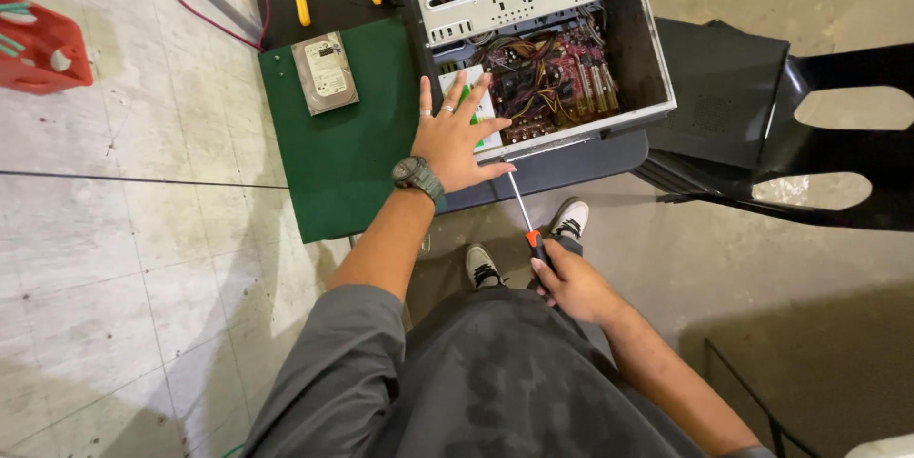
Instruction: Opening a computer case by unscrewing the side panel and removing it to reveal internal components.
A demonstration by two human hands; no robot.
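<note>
Pale tiled floor [124, 258] w/ dark seams, black chair [819, 149] at right, even light.

The person wears a grey short-sleeved shirt [400, 382], a dark wristwatch [417, 175] and rings on the left hand [457, 139], plus grey-and-white sneakers [569, 222].
</note>
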